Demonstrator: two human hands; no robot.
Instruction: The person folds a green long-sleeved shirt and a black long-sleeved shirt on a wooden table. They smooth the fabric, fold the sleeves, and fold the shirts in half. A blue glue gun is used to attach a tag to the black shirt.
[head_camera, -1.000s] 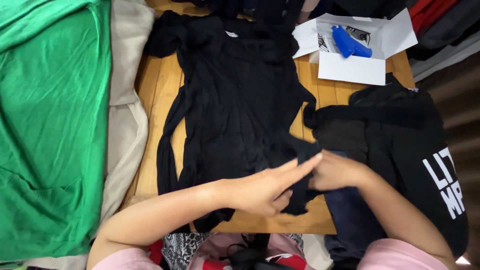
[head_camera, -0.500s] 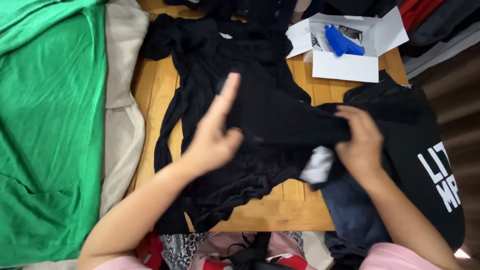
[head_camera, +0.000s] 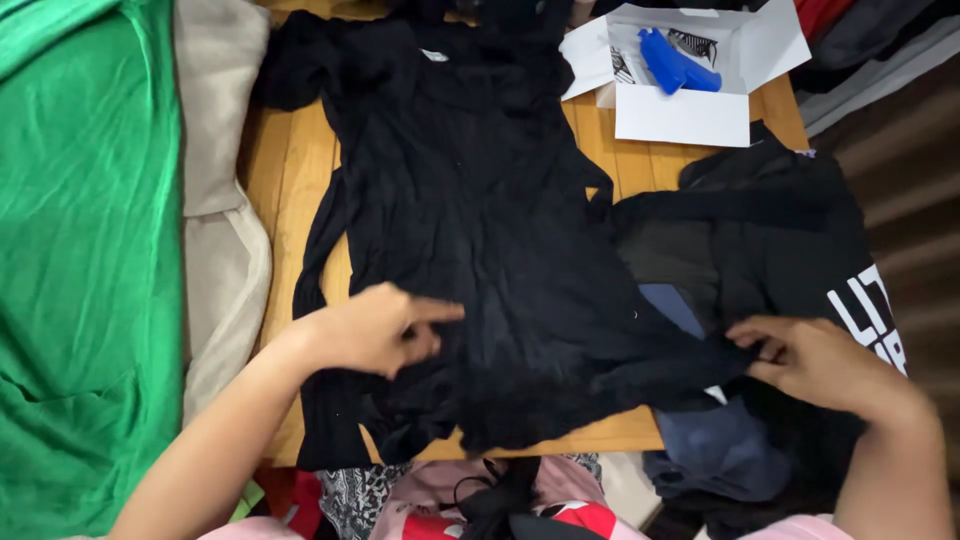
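Lying lengthwise, black garment (head_camera: 480, 230), collar far; left hand (head_camera: 370, 330) flat on it, right hand (head_camera: 815, 360) pinching hem.

A garment (head_camera: 480, 230) lies spread on the table (head_camera: 290, 170), reaching from the far edge to the near edge and covering most of its middle. The left hand (head_camera: 370, 328) rests on the garment near the near-left corner. The right hand (head_camera: 815, 360) pinches the garment's edge just past the table's right edge, above a pile of clothes (head_camera: 760, 250) lying to the right. An open box (head_camera: 690, 75) sits at the far-right corner, with a plastic object (head_camera: 668, 62) in it. A cushion (head_camera: 215, 190) lies along the left edge, and a sheet (head_camera: 85, 250) lies left of the cushion.
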